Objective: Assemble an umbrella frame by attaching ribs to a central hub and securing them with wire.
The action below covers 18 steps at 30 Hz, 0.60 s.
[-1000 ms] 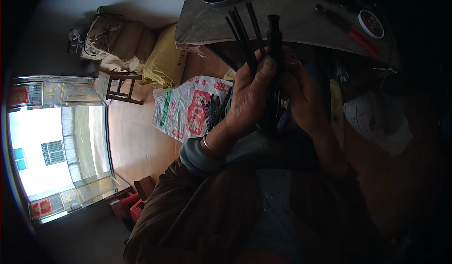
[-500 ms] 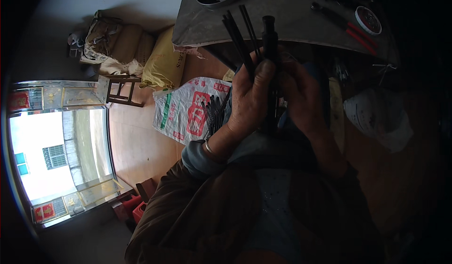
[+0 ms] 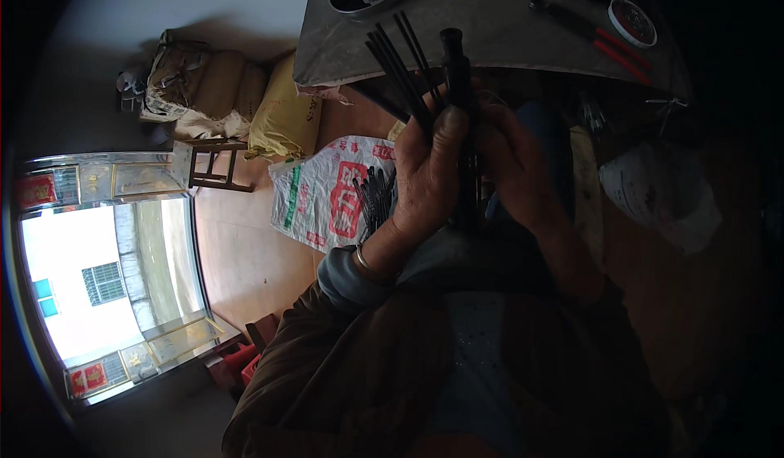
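My left hand (image 3: 426, 176) is closed around several thin black rods (image 3: 394, 64), which fan out upward above its fingers. A thicker black tube (image 3: 456, 66) with a flared top stands upright beside the rods, my left thumb pressed against it. Its lower part runs down between my hands into shadow. Close against the tube's right side, my right hand (image 3: 523, 164) has its fingers curled in. Whatever they pinch is too dark to make out. More black rods (image 3: 376, 197) lie on a white printed sack (image 3: 314, 188) to the left of my left hand.
A grey-covered table (image 3: 482, 21) stands ahead, bearing a bowl of dark bits (image 3: 367, 5), red-handled pliers (image 3: 608, 46) and a small white dish (image 3: 633, 22). A white plastic bag (image 3: 661, 197) is at right. Left are a yellow sack (image 3: 282, 115) and a wooden stool (image 3: 220, 164).
The rods and the tube have shifted slightly left in view, and the rods lean a little more to the left. Both hands keep nearly the same hold.
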Tool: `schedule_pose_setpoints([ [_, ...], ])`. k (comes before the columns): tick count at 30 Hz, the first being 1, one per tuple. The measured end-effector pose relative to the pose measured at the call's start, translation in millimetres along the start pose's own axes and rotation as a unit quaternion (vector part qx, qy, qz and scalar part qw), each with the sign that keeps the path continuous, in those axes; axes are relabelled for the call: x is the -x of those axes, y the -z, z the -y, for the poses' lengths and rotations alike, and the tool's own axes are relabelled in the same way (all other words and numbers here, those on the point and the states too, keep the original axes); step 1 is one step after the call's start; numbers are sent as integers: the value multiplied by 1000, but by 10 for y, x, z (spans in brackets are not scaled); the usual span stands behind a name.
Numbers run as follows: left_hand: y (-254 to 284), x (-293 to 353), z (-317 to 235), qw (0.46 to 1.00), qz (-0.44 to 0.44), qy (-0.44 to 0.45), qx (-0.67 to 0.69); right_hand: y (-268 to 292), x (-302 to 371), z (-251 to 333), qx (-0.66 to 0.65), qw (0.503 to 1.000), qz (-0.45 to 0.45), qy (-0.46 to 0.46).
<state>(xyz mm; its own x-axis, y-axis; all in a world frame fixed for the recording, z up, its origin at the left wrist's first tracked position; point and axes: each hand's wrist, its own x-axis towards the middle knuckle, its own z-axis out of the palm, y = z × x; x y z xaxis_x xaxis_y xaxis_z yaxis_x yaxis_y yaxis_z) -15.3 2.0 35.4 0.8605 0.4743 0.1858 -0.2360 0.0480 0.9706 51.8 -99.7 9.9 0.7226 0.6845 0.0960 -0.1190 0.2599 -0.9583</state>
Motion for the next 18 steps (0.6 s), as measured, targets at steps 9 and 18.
schedule_pose_setpoints([
  [9, -19, -30, -54, 995, 40, 68, 60, 113, 0, 28, -31, 997, 2, -77],
  [18, -30, -21, -66, 997, 21, 65, 48, 101, 9, 1, -40, 998, 10, -54],
])
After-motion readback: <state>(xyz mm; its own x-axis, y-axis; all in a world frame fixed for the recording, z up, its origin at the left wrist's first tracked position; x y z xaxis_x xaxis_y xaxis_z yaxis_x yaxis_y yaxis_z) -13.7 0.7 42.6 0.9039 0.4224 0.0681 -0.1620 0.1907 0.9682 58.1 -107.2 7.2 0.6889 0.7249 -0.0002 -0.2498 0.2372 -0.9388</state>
